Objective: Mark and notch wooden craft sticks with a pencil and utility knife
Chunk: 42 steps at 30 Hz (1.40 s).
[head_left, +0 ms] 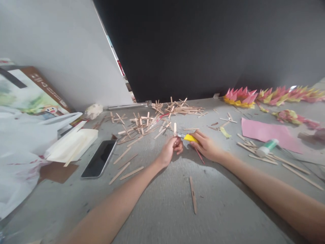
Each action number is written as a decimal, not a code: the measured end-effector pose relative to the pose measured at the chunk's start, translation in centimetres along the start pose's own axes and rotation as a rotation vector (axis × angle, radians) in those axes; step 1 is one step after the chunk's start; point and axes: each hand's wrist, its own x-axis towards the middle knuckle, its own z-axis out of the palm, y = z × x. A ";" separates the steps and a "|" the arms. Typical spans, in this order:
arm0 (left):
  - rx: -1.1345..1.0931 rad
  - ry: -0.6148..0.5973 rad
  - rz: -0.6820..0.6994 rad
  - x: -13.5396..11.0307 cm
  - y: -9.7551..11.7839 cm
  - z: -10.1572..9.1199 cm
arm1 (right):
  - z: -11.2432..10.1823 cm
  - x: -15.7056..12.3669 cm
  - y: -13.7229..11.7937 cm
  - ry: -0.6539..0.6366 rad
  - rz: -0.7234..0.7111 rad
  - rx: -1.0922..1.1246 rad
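Observation:
My left hand (169,151) pinches a wooden craft stick (175,128), which stands upright above the fingers. Facing it, my right hand (206,145) is closed round a yellow utility knife (191,138). The knife's metal end points left and reaches the stick close to my left fingertips; whether it touches the wood I cannot tell. A thin reddish stick (200,156) shows just below my right hand. Nearer to me, a single craft stick (193,195) with a dark slot in it lies on the grey surface.
Loose craft sticks (186,109) are heaped behind my hands. To the left lie a phone (99,158), a white paper tray (76,145) and a plastic bag (20,152). On the right are pink paper (269,134), a glue stick (267,148) and folded-paper pieces (240,98). A dark panel (203,47) stands behind.

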 end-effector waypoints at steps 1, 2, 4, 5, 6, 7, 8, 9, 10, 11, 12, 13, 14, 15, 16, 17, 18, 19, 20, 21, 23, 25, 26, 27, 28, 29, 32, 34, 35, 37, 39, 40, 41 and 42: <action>0.009 -0.008 0.002 -0.1 0.0 0.0 | 0.1 0.0 0.0 -0.002 -0.014 -0.019; 0.014 -0.017 0.002 -0.1 0.0 0.0 | 0.1 0.0 0.0 0.008 -0.024 -0.036; 0.016 -0.049 0.003 -0.2 0.1 0.0 | 0.2 0.0 0.1 0.056 -0.031 -0.067; 0.010 -0.068 0.005 -0.2 0.1 0.0 | 0.2 0.0 0.2 0.083 -0.032 -0.084; -0.001 -0.085 0.007 -0.3 0.2 0.0 | 0.2 0.0 0.3 0.102 -0.037 -0.101; -0.012 -0.099 0.009 -0.3 0.2 0.0 | 0.1 0.0 0.4 0.114 -0.047 -0.115; -0.021 -0.109 0.007 -0.3 0.3 -0.1 | 0.1 -0.1 0.5 0.116 -0.059 -0.127; -0.027 -0.114 0.003 -0.4 0.3 -0.1 | 0.0 -0.1 0.5 0.110 -0.072 -0.136; -0.027 -0.115 -0.004 -0.4 0.3 -0.1 | 0.0 -0.1 0.4 0.102 -0.083 -0.144; -0.021 -0.114 -0.012 -0.5 0.3 -0.2 | 0.0 -0.1 0.4 0.093 -0.094 -0.152; -0.013 -0.113 -0.020 -0.5 0.3 -0.2 | -0.1 -0.1 0.3 0.086 -0.104 -0.160; -0.005 -0.112 -0.026 -0.5 0.2 -0.2 | -0.1 0.0 0.2 0.080 -0.110 -0.167; 0.003 -0.111 -0.032 -0.6 0.2 -0.2 | -0.1 0.0 0.1 0.075 -0.115 -0.171; 0.012 -0.109 -0.036 -0.6 0.2 -0.2 | -0.1 -0.1 0.1 0.070 -0.116 -0.173; 0.021 -0.106 -0.040 -0.5 0.2 -0.2 | -0.1 -0.1 0.0 0.064 -0.114 -0.174; 0.032 -0.101 -0.044 -0.5 0.2 -0.1 | -0.1 -0.1 0.0 0.060 -0.109 -0.173; 0.043 -0.092 -0.049 -0.5 0.2 -0.1 | -0.1 -0.1 0.0 0.053 -0.104 -0.171; 0.056 -0.082 -0.055 -0.5 0.2 -0.1 | 0.0 -0.1 0.1 0.048 -0.099 -0.170; 0.068 -0.073 -0.061 -0.5 0.1 -0.1 | 0.0 -0.2 0.1 0.044 -0.096 -0.169; 0.079 -0.066 -0.066 -0.5 0.1 -0.1 | 0.0 -0.2 0.2 0.042 -0.094 -0.169; 0.098 -0.060 -0.067 -0.5 0.1 -0.2 | 0.0 -0.2 0.3 0.039 -0.098 -0.170; 0.122 -0.057 -0.059 -0.6 0.1 -0.3 | 0.0 -0.2 0.3 0.031 -0.106 -0.156; 0.138 -0.058 -0.056 -0.6 0.1 -0.3 | 0.0 -0.2 0.4 0.025 -0.113 -0.144; 0.154 -0.058 -0.056 -0.6 0.1 -0.3 | 0.0 -0.2 0.4 0.021 -0.120 -0.131; 0.169 -0.058 -0.056 -0.6 0.1 -0.3 | 0.0 -0.2 0.4 0.019 -0.127 -0.121; 0.179 -0.057 -0.057 -0.6 0.0 -0.3 | 0.1 -0.2 0.4 0.019 -0.130 -0.116; 0.184 -0.049 -0.063 -0.6 -0.1 -0.4 | 0.1 -0.2 0.4 0.023 -0.119 -0.134; 0.172 -0.058 -0.067 -0.6 -0.2 -0.5 | 0.1 -0.1 0.2 0.024 -0.106 -0.151; 0.163 -0.065 -0.067 -0.6 -0.2 -0.5 | 0.1 -0.1 0.1 0.026 -0.101 -0.156; 0.150 -0.071 -0.061 -0.6 -0.2 -0.5 | 0.1 -0.1 0.0 0.027 -0.094 -0.156; 0.153 -0.059 -0.058 -0.6 -0.2 -0.4 | 0.1 0.0 -0.1 0.029 -0.089 -0.150; 0.160 -0.052 -0.057 -0.6 -0.1 -0.3 | 0.1 0.0 -0.1 0.030 -0.087 -0.149; 0.169 -0.047 -0.056 -0.6 -0.1 -0.3 | 0.1 0.0 -0.1 0.031 -0.084 -0.151; 0.176 -0.045 -0.055 -0.6 0.0 -0.2 | 0.1 0.0 -0.1 0.034 -0.082 -0.156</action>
